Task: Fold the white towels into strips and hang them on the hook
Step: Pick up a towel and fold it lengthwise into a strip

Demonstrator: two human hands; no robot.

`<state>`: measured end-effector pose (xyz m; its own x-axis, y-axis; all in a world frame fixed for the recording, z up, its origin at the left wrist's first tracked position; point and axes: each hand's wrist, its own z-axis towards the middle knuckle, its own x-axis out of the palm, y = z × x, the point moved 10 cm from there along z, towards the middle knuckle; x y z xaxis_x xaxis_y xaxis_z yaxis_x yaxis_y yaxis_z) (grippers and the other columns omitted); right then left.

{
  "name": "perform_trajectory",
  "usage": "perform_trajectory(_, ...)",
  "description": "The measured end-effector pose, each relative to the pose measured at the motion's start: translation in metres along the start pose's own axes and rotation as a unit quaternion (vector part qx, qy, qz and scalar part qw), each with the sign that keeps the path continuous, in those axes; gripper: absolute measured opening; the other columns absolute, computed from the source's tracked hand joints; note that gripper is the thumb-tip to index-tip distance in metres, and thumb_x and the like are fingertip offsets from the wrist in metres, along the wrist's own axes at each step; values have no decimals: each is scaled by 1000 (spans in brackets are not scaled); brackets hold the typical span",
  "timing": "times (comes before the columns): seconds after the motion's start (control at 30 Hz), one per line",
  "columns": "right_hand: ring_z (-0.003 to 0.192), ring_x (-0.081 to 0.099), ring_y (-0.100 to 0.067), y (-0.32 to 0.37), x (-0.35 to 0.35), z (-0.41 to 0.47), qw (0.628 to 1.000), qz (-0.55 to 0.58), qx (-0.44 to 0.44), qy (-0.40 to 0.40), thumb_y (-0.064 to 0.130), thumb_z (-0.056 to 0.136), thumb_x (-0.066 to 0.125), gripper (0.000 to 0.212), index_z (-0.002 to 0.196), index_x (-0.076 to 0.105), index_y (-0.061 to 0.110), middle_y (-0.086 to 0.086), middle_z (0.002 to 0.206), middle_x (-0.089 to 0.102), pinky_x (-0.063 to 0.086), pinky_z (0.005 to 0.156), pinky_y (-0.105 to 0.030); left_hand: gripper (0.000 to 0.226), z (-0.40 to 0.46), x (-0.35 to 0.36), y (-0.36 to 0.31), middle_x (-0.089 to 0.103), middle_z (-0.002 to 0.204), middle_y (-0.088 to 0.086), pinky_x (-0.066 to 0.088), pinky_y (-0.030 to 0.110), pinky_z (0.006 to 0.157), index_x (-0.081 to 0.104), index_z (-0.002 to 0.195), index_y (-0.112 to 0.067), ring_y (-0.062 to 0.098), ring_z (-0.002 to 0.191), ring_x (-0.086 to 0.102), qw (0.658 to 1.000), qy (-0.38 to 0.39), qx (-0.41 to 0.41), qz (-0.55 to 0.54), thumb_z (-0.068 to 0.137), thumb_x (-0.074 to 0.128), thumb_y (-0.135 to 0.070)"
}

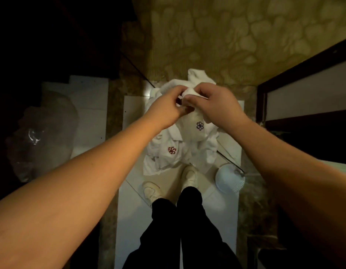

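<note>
White towels hang bunched against the wall in front of me. One towel (199, 131) bears a dark blue flower emblem, and a second towel (168, 154) lower left bears a red one. My left hand (168, 105) and my right hand (216, 101) meet at the top of the bundle, and both pinch the gathered white cloth between fingers and thumb. The hook itself is hidden behind my hands and the cloth. More white towel (197, 77) bulges above my hands.
A patterned yellow-brown wall (236, 35) rises ahead. White floor tiles (222, 214) lie below, with my shoes (190, 176) and dark trousers. A round white drain cover (229, 178) sits at right. A dark door frame (261, 105) stands right; a clear plastic bag (38, 136) lies left.
</note>
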<state>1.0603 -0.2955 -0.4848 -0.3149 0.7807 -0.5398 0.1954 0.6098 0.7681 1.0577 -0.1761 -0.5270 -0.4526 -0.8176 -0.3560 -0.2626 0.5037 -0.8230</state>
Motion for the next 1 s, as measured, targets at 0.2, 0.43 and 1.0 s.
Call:
perform_trajectory(0.2, 58, 59, -10, 99, -75, -28, 998, -30, -43, -25, 43, 95, 64, 28, 79, 74, 22, 1, 75, 68, 42, 50, -22, 14, -52, -65, -88, 62, 97, -7, 43, 29, 71, 62, 108, -22, 10, 86, 59, 994, -67, 63, 51, 94, 64, -24)
perform_trajectory(0.43, 72, 59, 6, 220, -136, -89, 983, -149, -106, -6, 48, 94, 64, 28, 82, 74, 25, 14, 73, 68, 42, 59, -12, 16, -144, -150, -168, 62, 104, -9, 41, 14, 76, 68, 112, -25, 3, 89, 56, 982, -162, 90, 46, 102, 56, -25)
perform_trajectory(1.0, 71, 61, -20, 429, -210, -250, 935, -188, -295, -53, 39, 96, 65, 29, 96, 79, 13, -11, 81, 71, 39, 56, -18, 44, -392, -234, -316, 54, 65, -7, 39, 15, 51, 61, 85, -23, -2, 53, 50, 951, -228, 182, 106, 86, 51, -66)
